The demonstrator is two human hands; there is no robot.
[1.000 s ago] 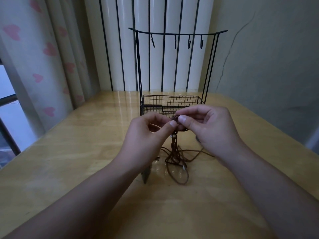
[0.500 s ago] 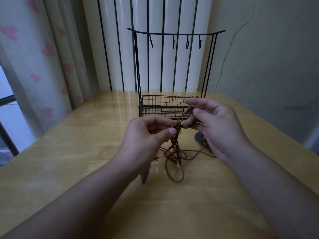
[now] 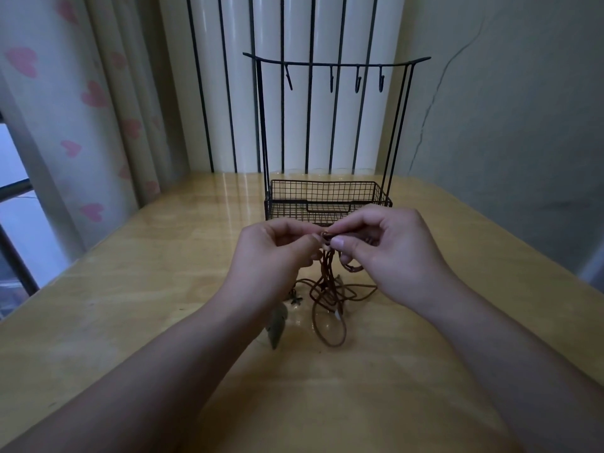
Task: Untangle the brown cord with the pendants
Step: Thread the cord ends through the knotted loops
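From my remote station I log the surroundings first, left to right. At far left a window (image 3: 13,223) shows behind a pale curtain (image 3: 81,103) printed with pink hearts. A white ribbed radiator (image 3: 294,93) with dark vertical bars stands at the back centre. In front of it, on the glossy wooden table (image 3: 130,289), stands a black wire rack (image 3: 330,199) with a mesh basket at its base and a top bar carrying 4 small hooks. A cracked plaster wall (image 3: 490,109) fills the right side. Both forearms cross the lower frame and hide part of the table.

The left hand (image 3: 271,256) is raised above the table, its thumb and fingertips pinching the top of the brown cord (image 3: 327,289). The right hand (image 3: 389,253) meets it fingertip to fingertip and pinches the same knotted bunch, with a short loop of cord hanging under its palm. The pinch point sits just in front of the basket.

From the pinch, several twisted strands hang straight down to a loose tangle of loops lying on the table between the wrists. A greyish leaf-shaped pendant (image 3: 277,325) lies beside the left wrist, a small dark charm (image 3: 295,299) just above it, and a small pale bead (image 3: 337,313) sits within the loops.

I can read no brands, labels or writing.
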